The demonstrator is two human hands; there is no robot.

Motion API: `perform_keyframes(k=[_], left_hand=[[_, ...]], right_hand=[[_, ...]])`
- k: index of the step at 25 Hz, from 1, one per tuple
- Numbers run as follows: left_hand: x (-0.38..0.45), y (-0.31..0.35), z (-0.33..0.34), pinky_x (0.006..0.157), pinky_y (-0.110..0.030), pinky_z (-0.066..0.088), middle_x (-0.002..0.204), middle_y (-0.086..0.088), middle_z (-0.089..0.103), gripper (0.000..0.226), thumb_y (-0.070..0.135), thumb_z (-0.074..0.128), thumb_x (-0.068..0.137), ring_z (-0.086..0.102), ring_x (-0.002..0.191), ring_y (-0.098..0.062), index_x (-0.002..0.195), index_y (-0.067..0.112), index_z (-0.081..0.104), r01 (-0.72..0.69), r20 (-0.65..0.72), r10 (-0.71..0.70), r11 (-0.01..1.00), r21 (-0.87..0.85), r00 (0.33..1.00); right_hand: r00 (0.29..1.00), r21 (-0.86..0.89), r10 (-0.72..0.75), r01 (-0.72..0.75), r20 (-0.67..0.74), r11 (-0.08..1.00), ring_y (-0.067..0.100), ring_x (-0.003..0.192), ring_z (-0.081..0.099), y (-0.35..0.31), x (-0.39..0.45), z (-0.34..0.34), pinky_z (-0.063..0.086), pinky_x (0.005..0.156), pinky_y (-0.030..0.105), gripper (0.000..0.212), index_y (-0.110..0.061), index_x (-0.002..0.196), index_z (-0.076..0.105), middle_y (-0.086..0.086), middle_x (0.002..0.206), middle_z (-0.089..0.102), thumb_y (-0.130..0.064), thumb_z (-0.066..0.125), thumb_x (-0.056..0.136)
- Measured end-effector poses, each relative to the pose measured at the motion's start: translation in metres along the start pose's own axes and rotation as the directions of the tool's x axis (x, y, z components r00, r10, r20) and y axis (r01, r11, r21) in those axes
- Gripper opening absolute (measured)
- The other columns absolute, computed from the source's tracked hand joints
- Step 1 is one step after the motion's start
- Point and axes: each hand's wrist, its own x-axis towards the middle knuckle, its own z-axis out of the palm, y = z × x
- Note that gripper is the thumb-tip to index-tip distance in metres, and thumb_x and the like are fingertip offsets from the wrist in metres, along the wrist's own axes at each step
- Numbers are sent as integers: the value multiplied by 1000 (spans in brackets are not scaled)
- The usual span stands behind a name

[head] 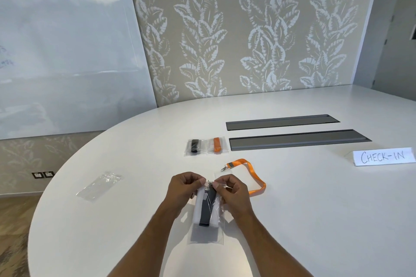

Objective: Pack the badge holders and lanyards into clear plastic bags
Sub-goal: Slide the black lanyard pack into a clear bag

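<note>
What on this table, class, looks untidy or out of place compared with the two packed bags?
Only the orange lanyard, lying loose and unbagged right of the hands. The left hand and right hand pinch the top of a bag holding a black lanyard. Nothing looks spilled or damaged.

A rounded white table with two dark recessed trays stands before a beige wall papered with pale leaf patterns. A glossy whiteboard leans at left, above wall sockets and wood flooring.
</note>
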Motion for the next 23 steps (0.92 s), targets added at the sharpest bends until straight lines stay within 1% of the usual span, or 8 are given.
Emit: perform_keyframes(k=[3, 6, 8, 10, 13, 17, 20, 23], left_hand=[[2, -2, 0, 52, -23, 40, 67, -6, 66, 11, 17, 77, 89, 48, 54, -14, 79, 11, 76, 42, 73, -41, 999, -15, 997], [2, 2, 2, 52, -24, 41, 66, -4, 62, 22, 33, 82, 81, 47, 52, -13, 78, 14, 71, 74, 150, -70, 997, -17, 986], [3, 6, 7, 53, -25, 43, 67, -2, 64, 25, 36, 84, 76, 51, 55, -11, 79, 16, 70, 55, 162, -61, 998, 40, 985], [3, 7, 13, 57, -27, 47, 70, -4, 68, 17, 27, 84, 80, 57, 62, -13, 75, 16, 72, 26, 137, -36, 997, 78, 990], [6, 7, 20, 65, -31, 53, 77, -10, 74, 13, 19, 82, 84, 64, 70, -19, 74, 13, 76, 23, 38, -27, 994, 104, 999], [6, 8, 25, 61, -26, 52, 75, -6, 75, 10, 13, 81, 83, 66, 68, -16, 73, 15, 78, 13, -19, -12, 997, 79, 1000], [6, 9, 21, 63, -29, 52, 76, -9, 75, 7, 9, 79, 84, 66, 69, -18, 78, 11, 78, 13, -44, -13, 1000, 8, 999], [8, 8, 15, 70, -35, 51, 78, -13, 74, 3, 8, 77, 87, 65, 73, -21, 84, 6, 76, 35, -69, -37, 999, -29, 997]], right_hand=[[1000, -33, 19, -20, -24, 999, 9, 76, 67, 1, 1, 0, 55, 66, 19, 11, -19, 80, 71, -4, 77, 73, -21, 77, 89], [996, -72, 72, -76, -59, 995, 14, 84, 67, 3, 3, 1, 52, 71, 15, 12, -20, 87, 70, -8, 81, 72, -30, 70, 94], [993, -73, 91, -96, -77, 993, 15, 83, 68, 3, 4, 1, 52, 70, 13, 13, -21, 91, 68, -8, 83, 72, -32, 66, 97], [991, -73, 100, -107, -91, 992, 13, 80, 67, 4, 4, 0, 52, 65, 11, 12, -21, 92, 65, -9, 81, 71, -31, 64, 98], [990, -38, 98, -102, -100, 994, 10, 75, 66, 5, 3, 0, 52, 64, 14, 13, -18, 91, 61, -6, 78, 69, -28, 65, 98], [991, 26, 84, -81, -108, 996, 10, 78, 71, 2, 5, -1, 55, 66, 18, 9, -19, 96, 60, -7, 80, 73, -24, 68, 96], [989, 74, 124, -119, -74, 990, 12, 81, 74, -1, 4, 0, 59, 66, 22, 22, -26, 109, 58, -4, 83, 77, -31, 73, 92], [989, 52, 133, -129, -68, 990, 8, 80, 73, 0, 5, 1, 58, 67, 20, 25, -25, 107, 64, -9, 83, 77, -38, 75, 89]])
